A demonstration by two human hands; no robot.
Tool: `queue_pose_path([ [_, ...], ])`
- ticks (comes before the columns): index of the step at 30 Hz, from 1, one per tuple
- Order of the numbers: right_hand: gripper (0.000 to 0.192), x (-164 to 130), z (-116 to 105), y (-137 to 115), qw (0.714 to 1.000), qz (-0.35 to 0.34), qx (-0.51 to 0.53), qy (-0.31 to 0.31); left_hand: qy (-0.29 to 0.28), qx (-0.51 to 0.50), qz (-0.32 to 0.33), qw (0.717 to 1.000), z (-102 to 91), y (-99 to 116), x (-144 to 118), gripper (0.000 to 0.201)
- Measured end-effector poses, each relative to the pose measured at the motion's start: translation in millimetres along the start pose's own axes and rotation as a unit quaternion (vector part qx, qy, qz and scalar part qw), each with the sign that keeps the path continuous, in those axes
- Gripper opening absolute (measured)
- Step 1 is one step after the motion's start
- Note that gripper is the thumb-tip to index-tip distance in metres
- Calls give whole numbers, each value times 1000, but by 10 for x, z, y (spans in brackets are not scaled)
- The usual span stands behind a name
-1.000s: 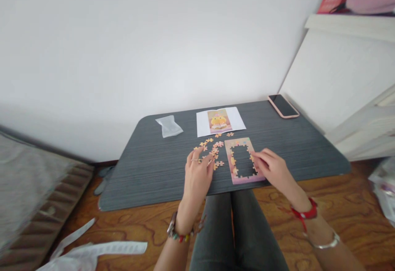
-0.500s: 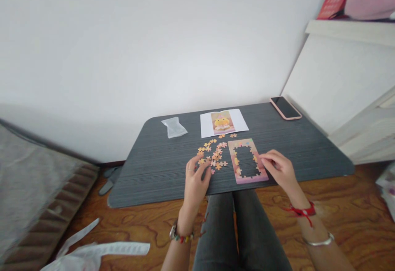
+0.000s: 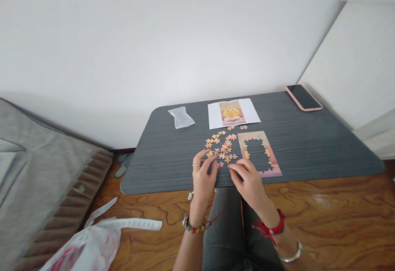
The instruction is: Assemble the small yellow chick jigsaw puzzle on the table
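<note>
Tons of room was seen on the table (image 3: 163, 155) by its left edge; near the front edge, left hand (image 3: 204, 175) fingers were parted by puzzle pieces (image 3: 227, 147), right hand (image 3: 249, 180) fingertips nearly pinched, grip unclear.

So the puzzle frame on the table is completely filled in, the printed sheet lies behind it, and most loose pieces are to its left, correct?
Not quite: the puzzle frame isn't filled in. In the head view its middle is open, with the dark table showing through. The printed sheet is behind it and most loose pieces are to its left.
</note>
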State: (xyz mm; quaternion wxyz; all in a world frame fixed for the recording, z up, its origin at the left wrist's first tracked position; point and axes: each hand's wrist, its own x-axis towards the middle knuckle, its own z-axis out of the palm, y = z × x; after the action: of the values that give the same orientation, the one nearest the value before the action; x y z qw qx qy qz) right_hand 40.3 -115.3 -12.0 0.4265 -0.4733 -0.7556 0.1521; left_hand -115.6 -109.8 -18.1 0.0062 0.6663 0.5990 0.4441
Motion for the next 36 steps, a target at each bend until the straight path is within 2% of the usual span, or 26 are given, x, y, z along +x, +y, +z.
queue_pose_path([
  [3, 23, -14, 131, -3, 998, 6, -64, -23, 20, -3, -25, 999, -12, -7, -19, 15],
  [6, 23, -28, 154, 22, 992, 15, -113, -44, 22, 2, -21, 1000, -1, -2, -37, 16],
  [14, 22, 66, -33, 213, 985, 43, -165, -41, 22, 19, 6, 1000, 53, 10, -69, 16],
  [18, 21, 100, -99, 278, 976, 64, -198, -58, 17, 25, 8, 999, 58, 6, -67, 16],
  [27, 16, 210, 56, 165, 966, 86, -238, -54, 21, 32, 10, 999, 67, -24, -73, 16],
  [36, 12, 255, 78, 223, 969, 88, -223, -56, 22, 23, 18, 999, 76, -37, -71, 15],
])
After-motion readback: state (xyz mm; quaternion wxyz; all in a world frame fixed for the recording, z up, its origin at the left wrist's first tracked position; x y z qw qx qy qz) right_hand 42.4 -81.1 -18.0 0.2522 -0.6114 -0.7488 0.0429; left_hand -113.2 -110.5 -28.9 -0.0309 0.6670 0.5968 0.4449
